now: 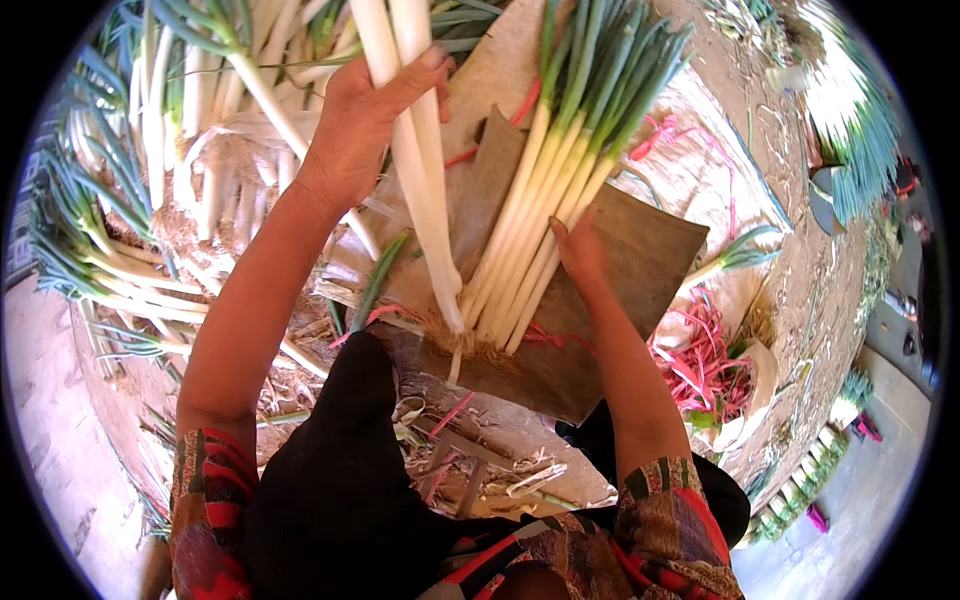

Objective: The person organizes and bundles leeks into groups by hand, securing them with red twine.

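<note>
Two thick white leek stalks (420, 165) are gripped in my left hand (367, 124), their root ends pointing down beside a bunch. That bunch of long green onions (536, 217), with pale stems and green tops, leans across a dark flat sheet (630, 247). My right hand (581, 244) rests against the right side of its stems; whether the fingers close on them cannot be told. Pink-red plastic tape (551, 337) passes near the roots of the bunch. A short green leaf piece (379, 281) lies left of the stalks, by my knee.
Many loose green onions (157, 150) are heaped at left. A tangle of pink-red tape strips (701, 360) lies at right, near a single onion (724, 262). Further bundles (847, 112) stand at upper right. Leaf scraps litter the ground around a low wooden frame (469, 450).
</note>
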The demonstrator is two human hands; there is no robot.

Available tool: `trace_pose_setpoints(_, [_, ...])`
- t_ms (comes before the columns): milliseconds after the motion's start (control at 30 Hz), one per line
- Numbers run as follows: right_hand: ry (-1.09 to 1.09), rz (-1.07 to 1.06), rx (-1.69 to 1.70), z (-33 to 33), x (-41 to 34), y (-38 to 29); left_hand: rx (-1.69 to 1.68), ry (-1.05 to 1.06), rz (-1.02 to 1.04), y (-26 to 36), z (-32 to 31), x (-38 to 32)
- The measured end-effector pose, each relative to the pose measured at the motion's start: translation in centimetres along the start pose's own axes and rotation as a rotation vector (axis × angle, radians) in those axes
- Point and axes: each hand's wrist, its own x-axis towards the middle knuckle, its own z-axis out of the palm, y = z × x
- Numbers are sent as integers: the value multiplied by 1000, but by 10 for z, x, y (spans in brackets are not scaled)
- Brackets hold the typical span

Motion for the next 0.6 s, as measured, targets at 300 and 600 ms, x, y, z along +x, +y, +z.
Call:
trace_pose_setpoints(300, [41,70,46,-11,-3,6,-167,143,-203,-49,4,10])
trace_pose_setpoints(600, [-516,-353,999,-66,-73,-76,-113,92,-237,-53,23,4])
